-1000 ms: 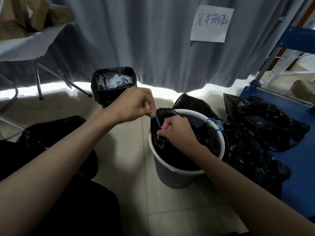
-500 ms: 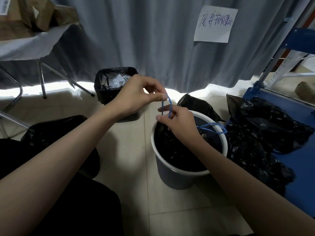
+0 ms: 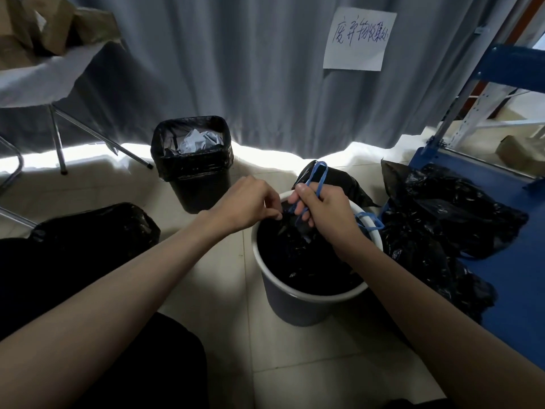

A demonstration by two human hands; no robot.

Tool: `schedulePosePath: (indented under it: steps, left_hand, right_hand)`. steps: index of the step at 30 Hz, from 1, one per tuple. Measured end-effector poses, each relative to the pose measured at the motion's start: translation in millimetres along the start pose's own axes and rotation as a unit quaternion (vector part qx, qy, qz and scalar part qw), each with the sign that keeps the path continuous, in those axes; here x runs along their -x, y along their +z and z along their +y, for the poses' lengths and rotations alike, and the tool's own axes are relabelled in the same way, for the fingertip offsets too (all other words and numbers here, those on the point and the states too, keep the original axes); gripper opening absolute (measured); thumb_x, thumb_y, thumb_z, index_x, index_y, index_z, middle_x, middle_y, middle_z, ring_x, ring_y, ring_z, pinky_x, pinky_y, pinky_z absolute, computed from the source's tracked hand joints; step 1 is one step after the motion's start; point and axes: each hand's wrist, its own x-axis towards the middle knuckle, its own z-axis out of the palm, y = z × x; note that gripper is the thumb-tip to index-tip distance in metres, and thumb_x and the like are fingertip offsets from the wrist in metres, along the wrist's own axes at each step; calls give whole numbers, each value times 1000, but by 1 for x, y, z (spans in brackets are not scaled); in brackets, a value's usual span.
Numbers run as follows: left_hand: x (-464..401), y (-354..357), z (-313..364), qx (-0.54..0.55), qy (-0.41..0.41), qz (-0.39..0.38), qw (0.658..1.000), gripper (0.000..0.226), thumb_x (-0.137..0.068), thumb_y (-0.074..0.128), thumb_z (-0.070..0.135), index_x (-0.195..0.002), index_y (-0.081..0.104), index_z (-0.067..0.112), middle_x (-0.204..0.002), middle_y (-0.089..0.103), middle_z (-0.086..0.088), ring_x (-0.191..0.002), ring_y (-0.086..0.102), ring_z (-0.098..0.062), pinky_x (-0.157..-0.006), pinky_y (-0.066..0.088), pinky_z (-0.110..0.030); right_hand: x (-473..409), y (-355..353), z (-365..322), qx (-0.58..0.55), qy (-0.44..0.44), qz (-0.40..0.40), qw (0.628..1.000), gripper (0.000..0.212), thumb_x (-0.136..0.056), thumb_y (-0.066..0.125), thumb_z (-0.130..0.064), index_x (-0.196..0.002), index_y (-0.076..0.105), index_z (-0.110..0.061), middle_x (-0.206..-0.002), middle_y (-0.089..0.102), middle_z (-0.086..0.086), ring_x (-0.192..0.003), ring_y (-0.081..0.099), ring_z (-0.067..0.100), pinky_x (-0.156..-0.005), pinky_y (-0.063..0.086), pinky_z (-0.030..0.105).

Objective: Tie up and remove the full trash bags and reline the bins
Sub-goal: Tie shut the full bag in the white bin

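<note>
Head view: we record our right hand [image 3: 324, 214] above the far rim of the round bin [image 3: 312, 296], fingers curled tight round a blue drawstring [image 3: 320, 178] whose loop rises clear of the knuckles. Our left hand [image 3: 247, 206] sits just beside it, fingertips together and pinching the gathered neck of the black trash bag [image 3: 298, 255], which is inside the bin. A second blue loop [image 3: 370, 222] drapes over the bin's right rim. Moving outward, we note a heap of black bags [image 3: 442, 219] just beside the bin on the right, partly lying on a blue shelf base [image 3: 516, 261], and another black bag [image 3: 336, 181] behind the bin, partly hidden by the right hand. A square black bin [image 3: 194, 163] stands well apart at the rear left, lined in black and holding crumpled white paper [image 3: 197, 141]. A filled black bag [image 3: 97, 231] rests on the floor to the left. A grey curtain [image 3: 236, 69] closes off the back; pinned to it is a white sheet [image 3: 358, 39] bearing handwritten Chinese characters, which we cannot read with confidence. At upper left, a folding table [image 3: 38, 81] carries brown cardboard boxes [image 3: 44, 28].
</note>
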Motion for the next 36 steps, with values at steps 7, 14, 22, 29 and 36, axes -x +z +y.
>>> schedulePosePath:
  steps: [7, 14, 22, 29, 36]
  left_hand:
    - [-4, 11, 15, -12, 22, 8, 1000, 8, -78, 75, 24, -79, 69, 18, -78, 69, 2, -75, 63, -18, -68, 42, -30]
    - [-4, 17, 8, -68, -27, 17, 997, 8, -81, 74, 30, -85, 74, 24, -89, 72, 6, -86, 65, -18, -83, 46, -33]
    - [-1, -7, 18, 190, -4, -15, 982, 43, -64, 88, 39, -101, 71, 25, -69, 67, 6, -58, 54, -1, -60, 42, -14]
    - [-4, -8, 28, 140, -22, 44, 989, 13, -75, 82, 26, -72, 74, 16, -54, 56, 13, -54, 50, 6, -53, 33, -9]
    - [-3, -10, 22, 170, -46, 61, 982, 9, -73, 83, 22, -74, 77, 15, -59, 66, 6, -52, 53, 4, -54, 37, -8]
  right_hand:
    - [-1, -6, -8, 24, -24, 7, 999, 39, -101, 47, -24, -70, 66, -12, -52, 52, -4, -47, 46, 4, -55, 39, 17]
    - [-11, -24, -5, 70, -40, 94, 992, 40, -101, 48, -30, -68, 64, -14, -48, 45, -6, -42, 40, 3, -49, 34, 14]
    - [-13, -18, -6, -5, -44, 40, 998, 36, -99, 53, -32, -76, 71, -12, -57, 56, -2, -53, 51, 8, -58, 44, 26]
    - [-12, -12, -6, -40, -40, 31, 998, 31, -79, 78, -31, -102, 60, -21, -79, 68, 2, -68, 68, 16, -64, 52, 30]
    - [-3, -9, 14, 230, 17, -84, 969, 21, -73, 84, -24, -80, 67, -13, -63, 61, -8, -72, 63, 10, -76, 51, 28]
